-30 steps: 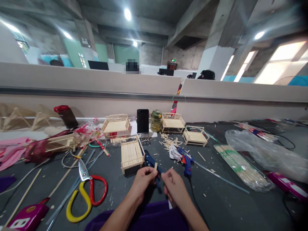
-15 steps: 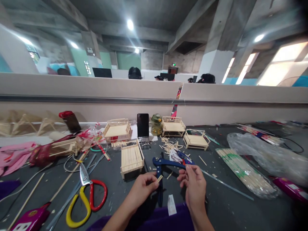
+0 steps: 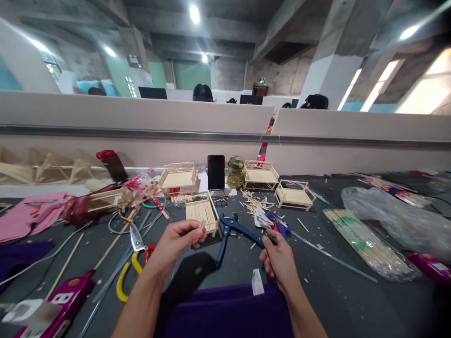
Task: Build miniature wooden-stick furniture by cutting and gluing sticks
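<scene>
My left hand (image 3: pixel 185 237) is closed in a pinch on a short wooden stick piece (image 3: pixel 203 225), with its fingertips in front of a small slatted stick-built bed (image 3: pixel 200 213). My right hand (image 3: pixel 278 253) is closed around the end of one handle of a blue hand cutter (image 3: pixel 243 229). The cutter's other handle points down toward the front, and its two handles are spread apart. Between my hands, a white paper label (image 3: pixel 257 281) lies on purple cloth (image 3: pixel 225 310).
More stick-built furniture (image 3: pixel 260 176) stands behind, beside a phone (image 3: pixel 216 172) and a green bottle (image 3: pixel 235 171). Loose short sticks (image 3: pixel 255 202) and a glue gun (image 3: pixel 278 223) lie centre-right. Scissors (image 3: pixel 137 239) and a magenta power strip (image 3: pixel 70 293) lie left, bagged sticks (image 3: pixel 366 244) right.
My left hand has moved away from the cutter, up and left to the slatted bed, with the stick piece. The right hand still holds the handle; the cutter has swung. The view has shifted.
</scene>
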The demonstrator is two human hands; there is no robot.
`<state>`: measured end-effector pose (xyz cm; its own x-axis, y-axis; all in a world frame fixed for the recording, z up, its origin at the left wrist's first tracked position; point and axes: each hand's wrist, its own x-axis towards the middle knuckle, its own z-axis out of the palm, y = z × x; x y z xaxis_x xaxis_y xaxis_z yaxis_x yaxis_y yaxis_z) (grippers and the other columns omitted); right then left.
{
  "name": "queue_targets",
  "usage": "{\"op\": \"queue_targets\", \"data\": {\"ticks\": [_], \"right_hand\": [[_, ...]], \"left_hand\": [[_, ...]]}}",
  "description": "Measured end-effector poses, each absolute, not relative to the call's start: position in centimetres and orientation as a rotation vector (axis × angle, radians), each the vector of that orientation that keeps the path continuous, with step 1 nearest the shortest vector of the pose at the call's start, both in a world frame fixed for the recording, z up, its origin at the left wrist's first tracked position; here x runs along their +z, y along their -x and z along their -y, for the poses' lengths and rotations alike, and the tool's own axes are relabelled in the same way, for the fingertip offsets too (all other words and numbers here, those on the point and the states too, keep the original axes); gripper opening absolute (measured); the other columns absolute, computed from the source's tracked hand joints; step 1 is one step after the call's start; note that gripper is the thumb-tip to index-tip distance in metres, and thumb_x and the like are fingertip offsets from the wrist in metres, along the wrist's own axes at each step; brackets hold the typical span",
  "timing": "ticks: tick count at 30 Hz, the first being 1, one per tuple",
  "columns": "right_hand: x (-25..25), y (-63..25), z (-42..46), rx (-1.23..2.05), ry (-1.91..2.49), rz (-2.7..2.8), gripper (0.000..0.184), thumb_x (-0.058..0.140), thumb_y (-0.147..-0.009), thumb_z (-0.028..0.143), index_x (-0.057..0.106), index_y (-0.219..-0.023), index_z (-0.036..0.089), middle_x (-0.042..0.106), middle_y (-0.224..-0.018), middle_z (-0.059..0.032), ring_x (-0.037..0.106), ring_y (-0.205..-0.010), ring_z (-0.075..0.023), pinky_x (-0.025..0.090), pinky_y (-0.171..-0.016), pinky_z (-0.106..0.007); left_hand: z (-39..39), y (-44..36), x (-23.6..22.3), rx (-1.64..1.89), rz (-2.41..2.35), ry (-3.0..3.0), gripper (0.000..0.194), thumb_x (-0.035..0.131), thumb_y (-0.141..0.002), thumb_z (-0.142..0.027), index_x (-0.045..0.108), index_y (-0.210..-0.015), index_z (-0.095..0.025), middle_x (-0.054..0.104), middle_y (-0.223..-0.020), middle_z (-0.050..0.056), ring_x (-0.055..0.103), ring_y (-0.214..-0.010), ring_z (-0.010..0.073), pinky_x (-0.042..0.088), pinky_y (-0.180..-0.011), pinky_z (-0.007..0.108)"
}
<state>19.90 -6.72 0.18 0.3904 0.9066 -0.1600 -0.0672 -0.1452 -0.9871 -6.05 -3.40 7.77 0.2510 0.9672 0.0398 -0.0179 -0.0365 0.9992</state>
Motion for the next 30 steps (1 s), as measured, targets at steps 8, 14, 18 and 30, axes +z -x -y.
{"op": "queue_targets", "data": {"ticks": [8, 14, 18, 30], "right_hand": [[4.6, -14.0, 6.6, 1.238, 1.236, 1.167, 0.039, 0.069, -0.072, 0.049, 0.069, -0.091, 0.014, 0.056, -0.054, 0.0026, 0.042, -0.037, -0.006, 0.027, -0.032, -0.016], [6.8, -10.8, 4.1, 1.366, 1.022, 1.15, 0.03, 0.077, -0.066, 0.042, 0.07, -0.074, 0.014, 0.056, -0.053, 0.0034, 0.036, -0.039, -0.0039, 0.026, -0.035, -0.016], [5.2, -11.4, 2.4, 1.309, 1.009, 1.016, 0.03, 0.077, -0.066, 0.042, 0.066, -0.071, 0.014, 0.056, -0.056, 0.0033, 0.045, -0.048, -0.0058, 0.031, -0.038, -0.014], [0.7, -11.9, 1.0, 1.311, 1.17, 1.025, 0.041, 0.073, -0.066, 0.052, 0.06, -0.077, 0.015, 0.07, -0.072, -0.0064, 0.068, -0.067, -0.0199, 0.049, -0.037, -0.019]], "left_hand": [[3.2, 4.7, 6.3, 0.808, -0.928, -1.304, 0.03, 0.073, -0.074, -0.042, 0.069, -0.075, -0.012, 0.063, -0.064, 0.003, 0.055, -0.058, 0.0114, 0.043, -0.055, 0.021], [3.5, 4.7, 6.2, 0.838, -0.981, -1.381, 0.034, 0.069, -0.075, -0.046, 0.07, -0.076, -0.012, 0.063, -0.064, 0.003, 0.055, -0.058, 0.012, 0.042, -0.056, 0.022], [2.7, 7.1, 6.2, 1.084, -1.208, -1.426, 0.034, 0.061, -0.081, -0.046, 0.068, -0.083, -0.014, 0.067, -0.072, 0.005, 0.059, -0.066, 0.015, 0.044, -0.059, 0.024], [0.4, 9.9, 2.6, 0.946, -1.221, -1.453, 0.055, 0.074, -0.067, -0.033, 0.066, -0.12, -0.016, 0.07, -0.084, 0.005, 0.06, -0.073, 0.0185, 0.046, -0.069, 0.029]]}}
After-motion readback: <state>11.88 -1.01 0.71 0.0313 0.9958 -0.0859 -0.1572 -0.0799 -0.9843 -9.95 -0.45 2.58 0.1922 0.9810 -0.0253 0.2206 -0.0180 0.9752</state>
